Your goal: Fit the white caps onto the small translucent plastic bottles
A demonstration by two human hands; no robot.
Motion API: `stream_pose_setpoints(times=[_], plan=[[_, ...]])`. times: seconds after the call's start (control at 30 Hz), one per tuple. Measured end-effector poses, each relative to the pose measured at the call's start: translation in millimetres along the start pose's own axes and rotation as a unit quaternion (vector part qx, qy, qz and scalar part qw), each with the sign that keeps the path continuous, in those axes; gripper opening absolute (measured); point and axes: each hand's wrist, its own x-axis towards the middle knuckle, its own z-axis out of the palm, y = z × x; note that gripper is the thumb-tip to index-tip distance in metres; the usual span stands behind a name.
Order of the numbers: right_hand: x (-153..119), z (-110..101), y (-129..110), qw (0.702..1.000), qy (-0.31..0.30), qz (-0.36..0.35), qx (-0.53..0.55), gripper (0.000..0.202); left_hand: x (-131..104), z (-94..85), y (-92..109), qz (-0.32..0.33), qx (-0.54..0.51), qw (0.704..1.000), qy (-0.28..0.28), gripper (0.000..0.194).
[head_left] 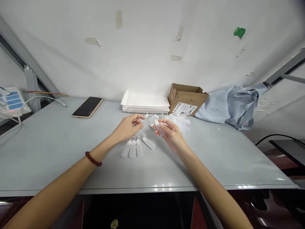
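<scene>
Small clear bottle (160,128), white-topped, tilted, held above the grey tabletop (100,178) between right hand's (172,135) thumb and fingers; left hand (130,127) empty, partly open, fingers curled, above four similar flat-lying bottles (133,148).

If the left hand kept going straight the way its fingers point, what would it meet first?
Probably the small white caps just past the left hand, then the translucent bottle in the right hand. Depth is unclear from this single view, so it might pass over the caps.
</scene>
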Motion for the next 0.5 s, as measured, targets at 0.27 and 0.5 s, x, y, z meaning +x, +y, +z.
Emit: stream_pose_setpoints(times=[0.27,0.5], plan=[[-1,1,1,0.999,0.004,0.011,-0.035,0.036,-5,-1.3,10,0.03,-0.066,0.997,0.011,0.036],[-1,1,1,0.998,0.002,0.023,-0.059,0.037,-5,-3.3,15,0.014,-0.073,0.997,0.029,0.025]])
